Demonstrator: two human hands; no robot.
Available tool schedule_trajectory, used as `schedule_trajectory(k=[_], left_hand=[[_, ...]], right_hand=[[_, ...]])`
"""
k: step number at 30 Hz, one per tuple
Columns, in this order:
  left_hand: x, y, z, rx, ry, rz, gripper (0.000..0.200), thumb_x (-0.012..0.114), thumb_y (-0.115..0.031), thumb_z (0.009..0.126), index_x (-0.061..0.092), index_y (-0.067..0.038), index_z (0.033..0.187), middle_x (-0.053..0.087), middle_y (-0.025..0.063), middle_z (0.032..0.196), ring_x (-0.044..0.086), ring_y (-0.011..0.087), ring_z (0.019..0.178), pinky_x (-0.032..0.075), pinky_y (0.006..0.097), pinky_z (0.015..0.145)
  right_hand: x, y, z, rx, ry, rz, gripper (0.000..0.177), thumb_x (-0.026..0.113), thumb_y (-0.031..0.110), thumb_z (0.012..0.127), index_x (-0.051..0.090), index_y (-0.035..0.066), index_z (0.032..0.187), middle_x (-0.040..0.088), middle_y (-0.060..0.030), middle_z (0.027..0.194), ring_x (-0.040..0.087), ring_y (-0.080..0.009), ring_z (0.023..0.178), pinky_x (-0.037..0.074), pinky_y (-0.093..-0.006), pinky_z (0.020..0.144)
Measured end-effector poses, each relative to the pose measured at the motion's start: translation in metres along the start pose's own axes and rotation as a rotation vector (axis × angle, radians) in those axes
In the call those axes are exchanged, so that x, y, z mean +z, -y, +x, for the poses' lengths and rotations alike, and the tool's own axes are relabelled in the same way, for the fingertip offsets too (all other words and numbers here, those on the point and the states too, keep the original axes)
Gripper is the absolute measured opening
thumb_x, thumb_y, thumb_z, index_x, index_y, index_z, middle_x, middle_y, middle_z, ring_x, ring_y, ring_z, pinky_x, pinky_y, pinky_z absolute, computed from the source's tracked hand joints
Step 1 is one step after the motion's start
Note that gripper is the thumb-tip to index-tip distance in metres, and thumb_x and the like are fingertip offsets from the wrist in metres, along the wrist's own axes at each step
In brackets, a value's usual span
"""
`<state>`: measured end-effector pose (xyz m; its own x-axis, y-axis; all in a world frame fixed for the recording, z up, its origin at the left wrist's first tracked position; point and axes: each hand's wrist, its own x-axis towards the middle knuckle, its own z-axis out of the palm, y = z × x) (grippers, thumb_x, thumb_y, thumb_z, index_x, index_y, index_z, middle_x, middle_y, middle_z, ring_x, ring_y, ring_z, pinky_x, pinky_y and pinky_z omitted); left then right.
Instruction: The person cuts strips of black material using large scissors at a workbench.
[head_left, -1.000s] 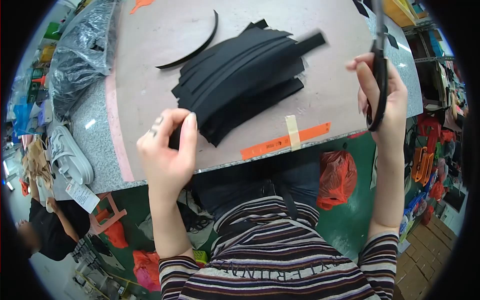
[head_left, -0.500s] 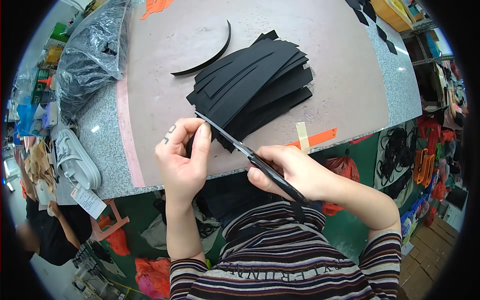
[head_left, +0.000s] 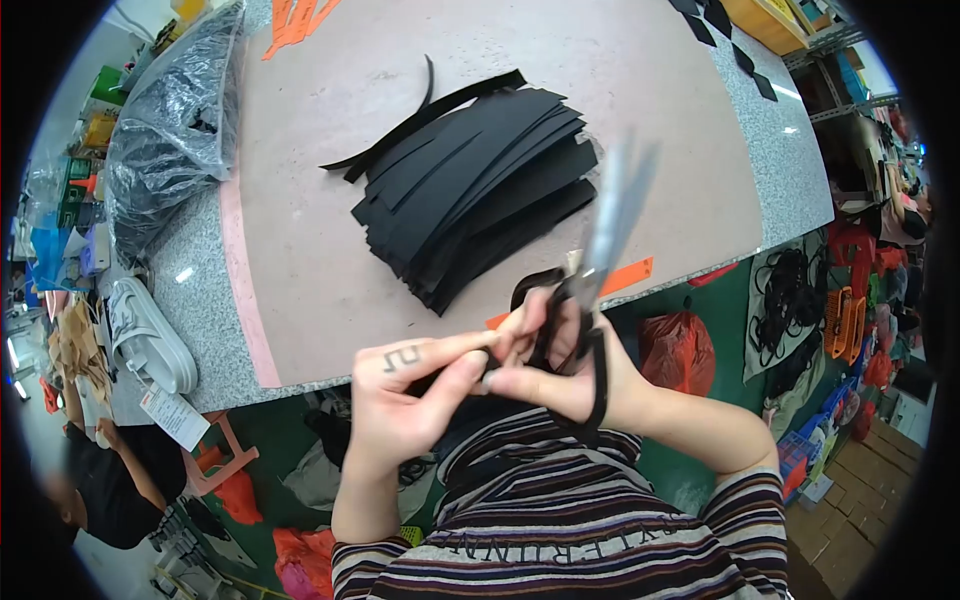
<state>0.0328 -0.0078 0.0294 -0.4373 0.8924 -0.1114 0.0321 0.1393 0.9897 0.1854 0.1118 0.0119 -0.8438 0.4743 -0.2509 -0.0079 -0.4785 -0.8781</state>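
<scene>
Scissors (head_left: 612,215) are held in my right hand (head_left: 590,375), their blurred blades pointing up and away from me. My left hand (head_left: 415,395) is closed in a pinch beside the right fingers, at the front edge of the table. A dark strip (head_left: 534,284) curls up by the right fingertips, and its black end shows at the left fingertips. Most of it is hidden by the fingers. Beyond both hands lies a fanned pile of flat black strips (head_left: 470,180). A long black strip (head_left: 400,130) rests along the pile's far left edge.
A grey-pink mat (head_left: 680,120) covers the speckled table. A plastic bag (head_left: 175,130) and a grey slipper (head_left: 150,335) sit at the left. Orange strips (head_left: 295,25) lie at the far edge, black pieces (head_left: 743,58) at the far right. Another person (head_left: 110,470) is at the lower left.
Both hands have drawn back from the pile and come together nearer my body. The scissors have swung from pointing left to pointing up. Another strip now lies along the pile's left edge.
</scene>
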Motion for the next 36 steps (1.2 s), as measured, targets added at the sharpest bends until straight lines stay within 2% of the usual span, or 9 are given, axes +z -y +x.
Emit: schedule_trajectory(k=[5,8,10,16,20,23,26,32,36], left_hand=[[0.033,0.007,0.010,-0.059,0.118,-0.171,0.022,0.069,0.000,0.088,0.074,0.001,0.109,0.073,0.0120,0.080,0.071,0.0151,0.070,0.056,0.0256,0.065],[0.036,0.000,0.012,-0.148,0.322,0.178,0.021,0.073,-0.009,0.085,0.074,0.000,0.104,0.072,0.0142,0.080,0.073,0.0204,0.070,0.055,0.0287,0.066],[0.014,-0.001,0.006,-0.074,0.361,0.330,0.022,0.076,-0.019,0.080,0.073,0.000,0.091,0.071,0.0144,0.075,0.071,0.0241,0.064,0.054,0.0299,0.061],[-0.011,-0.006,0.004,-0.092,0.166,0.693,0.019,0.076,-0.016,0.077,0.069,0.002,0.077,0.062,0.0138,0.058,0.063,0.0215,0.051,0.045,0.0299,0.052],[-0.006,0.001,0.011,-0.094,0.194,0.538,0.013,0.072,-0.009,0.083,0.068,0.003,0.081,0.060,0.0123,0.058,0.057,0.0204,0.046,0.043,0.0299,0.050],[-0.008,0.010,0.012,-0.277,0.202,0.390,0.011,0.071,-0.008,0.084,0.068,0.003,0.085,0.063,0.0127,0.063,0.058,0.0190,0.049,0.043,0.0286,0.051],[0.000,0.015,0.015,-0.090,0.170,0.527,0.010,0.070,-0.007,0.085,0.069,0.003,0.087,0.066,0.0133,0.067,0.062,0.0178,0.053,0.044,0.0274,0.053],[0.006,0.026,0.013,-0.047,0.144,0.566,0.012,0.073,-0.013,0.086,0.069,-0.002,0.085,0.068,0.0144,0.070,0.064,0.0279,0.054,0.048,0.0324,0.053],[0.012,0.026,0.015,-0.088,0.107,0.644,0.014,0.070,-0.009,0.086,0.065,0.003,0.079,0.067,0.0145,0.068,0.068,0.0265,0.059,0.049,0.0301,0.057]], right_hand=[[-0.021,0.018,-0.024,0.105,-0.158,0.067,0.036,0.067,-0.006,0.089,0.037,0.007,0.103,0.064,-0.0105,0.092,0.066,-0.0153,0.083,0.057,-0.0290,0.078],[-0.041,0.037,-0.046,0.086,-0.212,-0.041,0.038,0.069,-0.005,0.087,0.037,0.008,0.103,0.063,-0.0084,0.090,0.066,-0.0122,0.079,0.054,-0.0255,0.068],[-0.064,0.064,-0.059,0.018,-0.336,-0.106,0.040,0.069,-0.006,0.086,0.036,0.008,0.102,0.064,-0.0095,0.088,0.066,-0.0134,0.075,0.055,-0.0265,0.067],[-0.131,0.051,-0.048,-0.012,-0.536,-0.328,0.033,0.070,-0.002,0.087,0.041,0.006,0.100,0.065,-0.0099,0.085,0.065,-0.0131,0.072,0.054,-0.0255,0.066],[-0.141,0.033,-0.037,0.002,-0.506,-0.545,0.032,0.078,0.008,0.085,0.047,0.004,0.093,0.062,-0.0041,0.081,0.058,-0.0078,0.071,0.049,-0.0245,0.065],[-0.141,0.028,-0.034,0.021,-0.544,-0.657,0.032,0.079,0.010,0.083,0.049,0.003,0.090,0.057,-0.0002,0.078,0.049,-0.0060,0.069,0.044,-0.0243,0.063],[-0.137,0.029,-0.031,0.029,-0.561,-0.717,0.030,0.077,0.010,0.084,0.049,0.003,0.090,0.051,0.0015,0.076,0.044,-0.0059,0.070,0.042,-0.0238,0.062],[-0.135,0.027,-0.025,0.042,-0.569,-0.754,0.026,0.075,0.005,0.082,0.051,0.003,0.092,0.046,0.0034,0.075,0.041,-0.0053,0.068,0.038,-0.0226,0.059],[-0.136,0.029,-0.024,0.064,-0.553,-0.762,0.024,0.072,0.004,0.082,0.049,0.005,0.089,0.044,0.0053,0.074,0.038,-0.0031,0.066,0.034,-0.0212,0.057]])
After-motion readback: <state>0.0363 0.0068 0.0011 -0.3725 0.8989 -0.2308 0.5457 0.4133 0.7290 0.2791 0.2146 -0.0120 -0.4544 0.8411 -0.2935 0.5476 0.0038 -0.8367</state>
